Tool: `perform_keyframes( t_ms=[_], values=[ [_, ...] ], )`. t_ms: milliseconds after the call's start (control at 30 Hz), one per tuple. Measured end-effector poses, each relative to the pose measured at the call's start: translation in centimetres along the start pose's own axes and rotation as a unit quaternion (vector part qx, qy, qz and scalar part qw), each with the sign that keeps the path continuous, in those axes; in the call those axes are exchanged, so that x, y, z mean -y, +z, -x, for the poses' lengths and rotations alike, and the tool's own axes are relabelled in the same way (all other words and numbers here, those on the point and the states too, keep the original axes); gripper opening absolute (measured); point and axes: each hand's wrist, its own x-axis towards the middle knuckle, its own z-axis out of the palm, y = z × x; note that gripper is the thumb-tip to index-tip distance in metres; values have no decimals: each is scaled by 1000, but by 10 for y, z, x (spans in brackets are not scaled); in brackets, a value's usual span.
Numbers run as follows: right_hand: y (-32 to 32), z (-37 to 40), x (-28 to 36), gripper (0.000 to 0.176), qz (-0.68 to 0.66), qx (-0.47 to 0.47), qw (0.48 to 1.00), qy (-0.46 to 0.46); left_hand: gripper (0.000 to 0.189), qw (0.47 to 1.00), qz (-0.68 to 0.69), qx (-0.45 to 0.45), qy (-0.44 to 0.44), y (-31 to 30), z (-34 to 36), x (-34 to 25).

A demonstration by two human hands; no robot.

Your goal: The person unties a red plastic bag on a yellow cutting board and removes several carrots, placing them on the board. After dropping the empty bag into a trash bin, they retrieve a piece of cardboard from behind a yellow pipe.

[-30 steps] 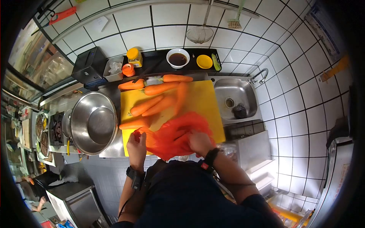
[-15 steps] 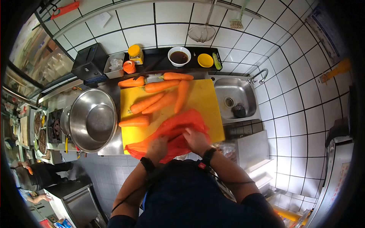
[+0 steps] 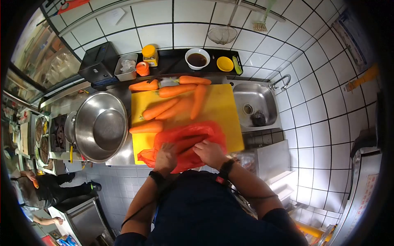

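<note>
A red plastic bag lies bunched at the near edge of a yellow cutting board. My left hand is closed on the bag's left side, and my right hand pinches its rim on the right. Between them the bag gapes, and orange shapes like carrots show inside. Several loose carrots lie on the far and left parts of the board, among them an upright-lying carrot, a carrot at the left edge and a carrot at the back.
A large steel bowl stands left of the board, and a steel sink is on the right. Along the back shelf are a white bowl of dark liquid and a small yellow bowl. Another person stands at far left.
Both hands have pulled the bag's mouth wider, so its inside shows more. The bag's left end has drawn in toward the right. The view has shifted slightly.
</note>
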Motion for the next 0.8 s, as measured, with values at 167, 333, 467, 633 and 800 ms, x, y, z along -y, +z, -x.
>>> perform_keyframes(
  t_ms=[167, 333, 467, 633, 800],
  values=[
    [28, -17, -2, 13, 24, 98, 994, -50, 24, 994, -69, 87, -26, 13, -6, 5],
    [42, -20, 3, 15, 78, 73, 994, -16, 28, 984, -84, 139, -74, 23, -14, 9],
    [46, -24, 8, 15, 97, 106, 989, 22, 39, 977, -56, 174, -105, 22, -16, 14],
    [52, -24, 5, 20, 92, 134, 981, 102, 53, 977, -19, 188, -98, 22, -12, 32],
    [20, -20, 5, 25, 15, 118, 977, 175, 65, 946, 48, 262, -185, 2, -21, 39]
  ],
)
